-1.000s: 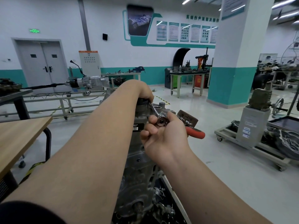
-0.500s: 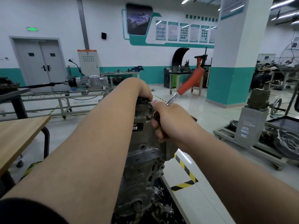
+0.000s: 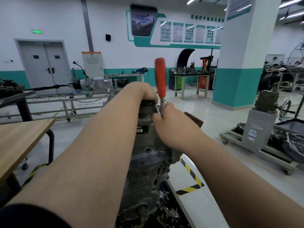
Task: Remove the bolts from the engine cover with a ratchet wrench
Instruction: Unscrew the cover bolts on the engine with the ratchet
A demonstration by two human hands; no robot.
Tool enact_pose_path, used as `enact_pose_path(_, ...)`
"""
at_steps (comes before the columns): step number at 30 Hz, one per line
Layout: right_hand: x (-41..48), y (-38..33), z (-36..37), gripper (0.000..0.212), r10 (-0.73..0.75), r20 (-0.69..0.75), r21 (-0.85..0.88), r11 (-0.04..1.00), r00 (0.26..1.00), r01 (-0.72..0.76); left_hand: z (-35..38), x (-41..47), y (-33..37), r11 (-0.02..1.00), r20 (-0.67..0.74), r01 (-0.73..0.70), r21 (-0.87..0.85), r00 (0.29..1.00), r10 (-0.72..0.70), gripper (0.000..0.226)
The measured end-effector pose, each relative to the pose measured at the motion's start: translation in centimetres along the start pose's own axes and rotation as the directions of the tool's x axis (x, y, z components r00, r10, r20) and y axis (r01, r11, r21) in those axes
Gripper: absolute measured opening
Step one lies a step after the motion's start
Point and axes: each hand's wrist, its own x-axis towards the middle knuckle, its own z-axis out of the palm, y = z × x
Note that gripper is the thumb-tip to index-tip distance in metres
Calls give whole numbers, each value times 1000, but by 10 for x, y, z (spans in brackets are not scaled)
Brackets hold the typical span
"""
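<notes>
Engine (image 3: pixel 146 162) upright between the two forearms; the bolts of its cover appear to sit at the top end, under both hands. Left hand (image 3: pixel 145 93) lies over the top of the casting, fingers curled down its far side as a brace. Right hand (image 3: pixel 171 122) is closed round the ratchet wrench (image 3: pixel 160 78) near its head, just right of the left fingers. The orange handle rises above both hands, blurred. The bolt in work is hidden behind the right hand.

For a clean turn the socket should probably sit square and fully down on the bolt head, with the left hand steadying the casting and the handle swung in short arcs; a tilted socket risks rounding the head.

Room: white-and-teal pillar (image 3: pixel 243 63) beyond the right hand; grey double doors (image 3: pixel 46 68) far beyond the left; wooden table (image 3: pixel 19 139) left of the left forearm; wheeled trolley (image 3: pixel 256 129) right of the right forearm; yellow-black floor tape (image 3: pixel 190 188) beneath it.
</notes>
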Motion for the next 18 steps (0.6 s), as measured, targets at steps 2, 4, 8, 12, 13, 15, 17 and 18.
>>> enact_pose_path(2, -3, 4, 7, 22, 111, -23, 296, 950, 994, -99, 1, 1, -3, 1000, -33, -2, -24, 999, 1, 19)
enact_pose_path(4, -9, 6, 16, 22, 251, 13, 623, 755, 968, -204, 3, 8, -7, 1000, -37, 13, -10, 999, -13, 23)
enact_pose_path(8, -19, -3, 28, 24, 310, 239, 950, 121, 920, -288, 0, 10, -8, 1000, -21, 8, -18, 1000, -9, 23)
enact_pose_path(12, -20, -12, 30, 30, 219, 366, 878, -403, 905, -258, 0, 12, -10, 1000, -10, 4, -15, 1000, -4, 21)
enact_pose_path(13, -21, -13, 30, 34, 181, 392, 822, -510, 902, -255, 0, 12, -10, 1000, -16, 4, -5, 1000, -4, 21)
enact_pose_path(15, -22, -15, 29, 39, 122, 424, 708, -663, 898, -244, -1, 12, -10, 1000, -22, 4, 11, 1000, -3, 21)
enact_pose_path(17, -23, -16, 28, 41, 102, 435, 656, -716, 895, -238, 1, 13, -9, 1000, -19, 6, 15, 1000, -6, 22)
enact_pose_path(18, -23, -15, 28, 41, 105, 437, 659, -713, 893, -238, 0, 14, -8, 1000, -14, 5, 24, 1000, -5, 22)
